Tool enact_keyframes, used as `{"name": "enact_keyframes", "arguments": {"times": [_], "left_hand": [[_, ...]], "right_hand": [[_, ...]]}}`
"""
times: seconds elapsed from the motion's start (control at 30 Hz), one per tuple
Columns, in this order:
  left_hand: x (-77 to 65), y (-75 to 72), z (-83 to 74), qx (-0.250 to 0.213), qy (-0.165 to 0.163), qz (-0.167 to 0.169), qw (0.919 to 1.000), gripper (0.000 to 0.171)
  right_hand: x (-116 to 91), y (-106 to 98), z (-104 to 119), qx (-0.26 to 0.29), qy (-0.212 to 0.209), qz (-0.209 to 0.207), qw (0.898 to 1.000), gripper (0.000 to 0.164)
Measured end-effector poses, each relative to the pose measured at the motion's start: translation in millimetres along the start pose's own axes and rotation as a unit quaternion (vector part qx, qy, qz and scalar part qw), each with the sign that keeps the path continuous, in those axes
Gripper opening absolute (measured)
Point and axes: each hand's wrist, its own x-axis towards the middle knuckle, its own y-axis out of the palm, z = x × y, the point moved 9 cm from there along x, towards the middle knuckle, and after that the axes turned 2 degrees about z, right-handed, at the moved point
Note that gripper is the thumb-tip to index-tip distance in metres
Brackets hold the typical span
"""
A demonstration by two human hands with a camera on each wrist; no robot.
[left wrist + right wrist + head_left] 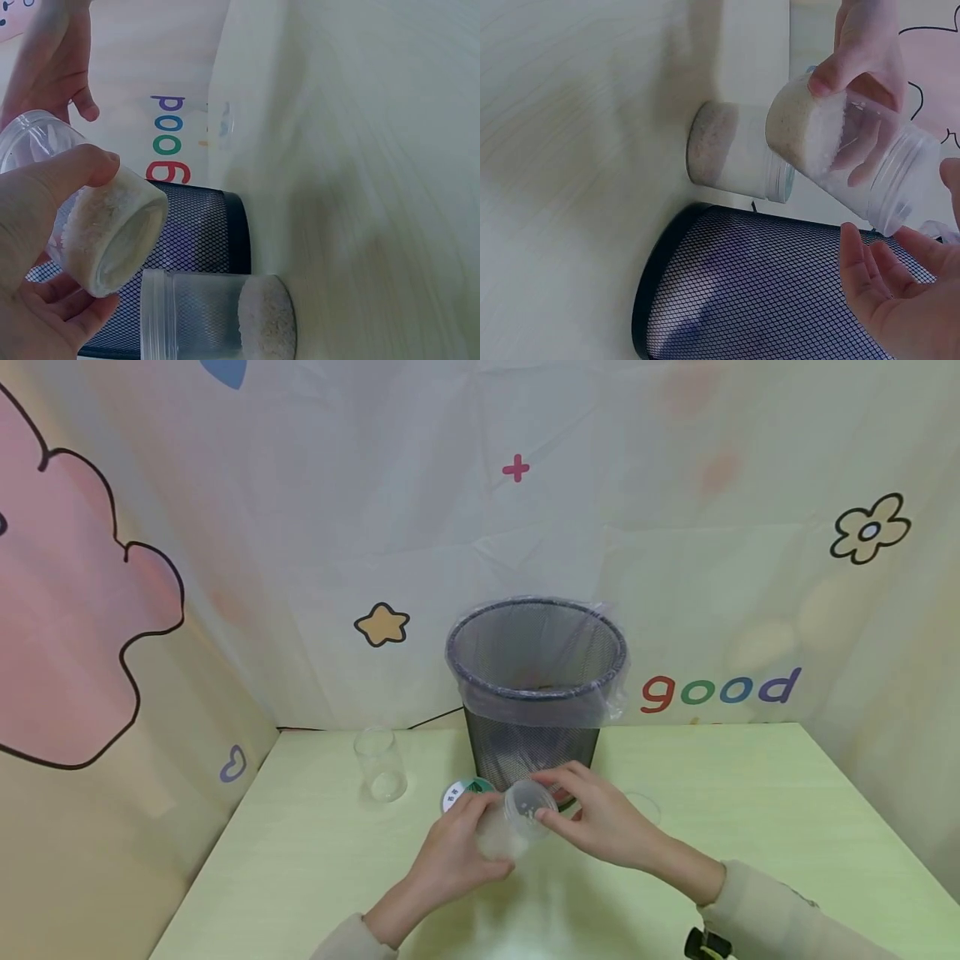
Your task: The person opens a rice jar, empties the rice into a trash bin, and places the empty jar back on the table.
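Observation:
My left hand (453, 852) grips a clear plastic jar (870, 157) round its side, tilted with its mouth toward the right hand. White rice-like grains (94, 225) lie in its bottom part. At the mouth is my right hand (611, 818), its thumb and fingers spread apart, fingertips right at the rim. Behind the left hand stands a second clear jar (206, 311), upright, with similar grains and a lid (457, 792) bearing a green and white label. In the head view the left hand partly covers that second jar.
A black mesh bin (532, 739) with a clear bag over its rim stands behind the hands. A clear empty glass (380, 764) is at the left back of the table (300, 860). Right of the bin lies a round transparent thing (647, 806), partly behind the right hand.

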Motion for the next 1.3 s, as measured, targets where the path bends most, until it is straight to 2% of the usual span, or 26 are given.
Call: {"name": "enact_keyframes", "arguments": {"times": [0.27, 0.5, 0.77, 0.97, 1.13, 1.3], "left_hand": [[5.4, -0.2, -3.4, 0.023, 0.005, -0.016, 0.9996, 0.072], [7.7, -0.5, -4.6, 0.048, -0.009, -0.021, 0.9986, 0.075], [8.3, -2.2, -6.6, 0.071, -0.006, -0.038, 0.9967, 0.076], [8.2, -2.6, -8.4, 0.084, 0.004, -0.046, 0.9954, 0.075], [8.3, -4.5, -11.2, 0.100, 0.016, -0.057, 0.9933, 0.075], [8.8, -4.7, -11.0, 0.097, 0.017, -0.050, 0.9939, 0.074]], "right_hand": [[3.2, -3.8, -1.4, -0.028, 0.028, -0.017, 0.999, 0.041], [5.4, -5.2, 1.5, -0.055, 0.036, -0.020, 0.998, 0.045], [7.5, -3.3, 0.3, -0.045, 0.033, -0.010, 0.998, 0.047], [7.3, -0.7, -2.1, -0.002, 0.021, 0.007, 1.000, 0.045], [6.7, 0.2, -3.0, 0.007, 0.008, 0.012, 1.000, 0.044], [6.2, -1.6, 9.0, -0.020, -0.058, 0.007, 0.998, 0.046]]}}
